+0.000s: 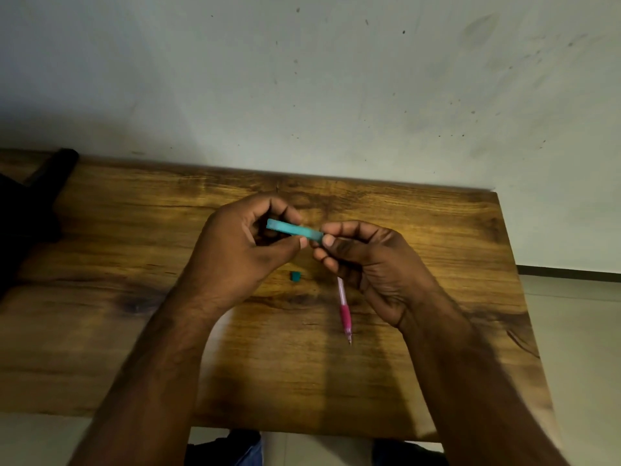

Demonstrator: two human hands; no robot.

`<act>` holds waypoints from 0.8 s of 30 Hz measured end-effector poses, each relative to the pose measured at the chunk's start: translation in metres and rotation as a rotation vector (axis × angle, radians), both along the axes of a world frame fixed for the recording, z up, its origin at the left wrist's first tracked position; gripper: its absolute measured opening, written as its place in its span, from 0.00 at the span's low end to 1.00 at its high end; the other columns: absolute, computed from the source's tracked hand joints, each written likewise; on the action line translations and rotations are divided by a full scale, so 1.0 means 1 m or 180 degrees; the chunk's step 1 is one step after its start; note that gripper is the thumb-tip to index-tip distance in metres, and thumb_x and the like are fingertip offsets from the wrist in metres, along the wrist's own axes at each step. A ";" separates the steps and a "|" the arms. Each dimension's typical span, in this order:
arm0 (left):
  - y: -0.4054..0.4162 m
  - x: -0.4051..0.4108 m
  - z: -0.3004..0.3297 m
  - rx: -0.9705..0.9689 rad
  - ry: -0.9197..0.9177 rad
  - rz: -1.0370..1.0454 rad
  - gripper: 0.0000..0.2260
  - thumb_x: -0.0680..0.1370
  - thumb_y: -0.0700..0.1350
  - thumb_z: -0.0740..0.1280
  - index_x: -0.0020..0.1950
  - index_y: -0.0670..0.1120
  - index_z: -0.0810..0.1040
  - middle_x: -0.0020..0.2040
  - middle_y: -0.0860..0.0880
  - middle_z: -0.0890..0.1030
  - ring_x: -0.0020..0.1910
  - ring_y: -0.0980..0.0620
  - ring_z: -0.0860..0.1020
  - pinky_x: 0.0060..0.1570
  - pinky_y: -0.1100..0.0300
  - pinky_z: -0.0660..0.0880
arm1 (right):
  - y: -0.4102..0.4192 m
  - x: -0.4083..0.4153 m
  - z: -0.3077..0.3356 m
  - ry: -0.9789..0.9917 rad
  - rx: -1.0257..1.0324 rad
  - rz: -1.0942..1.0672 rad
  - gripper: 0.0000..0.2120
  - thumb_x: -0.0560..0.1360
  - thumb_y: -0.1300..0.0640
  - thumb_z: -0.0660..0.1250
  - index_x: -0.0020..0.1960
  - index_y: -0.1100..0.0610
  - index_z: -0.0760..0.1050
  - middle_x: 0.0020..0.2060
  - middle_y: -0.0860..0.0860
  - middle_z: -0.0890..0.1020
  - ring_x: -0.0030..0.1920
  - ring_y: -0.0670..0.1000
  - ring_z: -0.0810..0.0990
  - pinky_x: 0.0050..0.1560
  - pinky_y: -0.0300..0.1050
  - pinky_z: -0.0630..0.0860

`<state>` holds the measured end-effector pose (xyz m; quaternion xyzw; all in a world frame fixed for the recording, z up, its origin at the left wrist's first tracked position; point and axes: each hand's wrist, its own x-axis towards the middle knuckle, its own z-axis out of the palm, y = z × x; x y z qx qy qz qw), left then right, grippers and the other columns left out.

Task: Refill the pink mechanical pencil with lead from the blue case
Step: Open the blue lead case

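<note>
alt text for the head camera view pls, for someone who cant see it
Two bare hands hold a slim blue plastic lead case above a wooden table: the left hand grips one end, the right hand pinches the other. On the table below lie a small teal cap and a pink mechanical pencil, partly hidden under the right hand.

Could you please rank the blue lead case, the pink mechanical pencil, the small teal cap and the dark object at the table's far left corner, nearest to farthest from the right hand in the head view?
1. blue lead case: pinched by the right hand at its right end.
2. pink mechanical pencil: on the table just below the hand.
3. small teal cap: on the table, to the left.
4. dark object: far left corner.
</note>
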<state>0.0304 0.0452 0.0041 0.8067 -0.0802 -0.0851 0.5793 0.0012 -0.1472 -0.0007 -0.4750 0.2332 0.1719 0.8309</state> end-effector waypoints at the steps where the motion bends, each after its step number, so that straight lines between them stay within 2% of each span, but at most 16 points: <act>1: 0.001 0.000 -0.001 0.0005 0.0023 0.0014 0.11 0.72 0.39 0.79 0.47 0.52 0.84 0.45 0.54 0.86 0.44 0.59 0.85 0.43 0.66 0.81 | -0.001 0.000 0.000 -0.0017 -0.0071 -0.0013 0.08 0.75 0.71 0.70 0.51 0.64 0.83 0.41 0.58 0.88 0.38 0.50 0.88 0.41 0.38 0.84; 6: 0.003 0.000 -0.005 0.0249 0.0060 0.0042 0.10 0.71 0.41 0.80 0.47 0.53 0.84 0.45 0.54 0.86 0.44 0.57 0.85 0.43 0.64 0.82 | -0.004 0.001 -0.001 -0.0053 -0.0405 -0.0026 0.07 0.73 0.69 0.74 0.50 0.62 0.83 0.42 0.57 0.89 0.39 0.50 0.88 0.39 0.38 0.84; 18: 0.003 0.001 -0.007 0.0482 0.0027 0.0084 0.10 0.71 0.43 0.80 0.48 0.54 0.85 0.44 0.56 0.86 0.42 0.62 0.83 0.41 0.66 0.78 | -0.005 0.002 -0.001 -0.0080 -0.0678 -0.0105 0.08 0.73 0.69 0.74 0.50 0.61 0.82 0.43 0.59 0.88 0.37 0.50 0.87 0.40 0.40 0.84; 24: 0.004 0.003 -0.010 0.0552 0.0125 0.0199 0.09 0.71 0.44 0.80 0.47 0.55 0.84 0.43 0.57 0.86 0.42 0.62 0.84 0.40 0.69 0.77 | -0.010 0.004 -0.007 -0.0186 -0.1476 -0.0236 0.08 0.75 0.67 0.73 0.50 0.58 0.80 0.44 0.59 0.88 0.37 0.49 0.86 0.35 0.38 0.81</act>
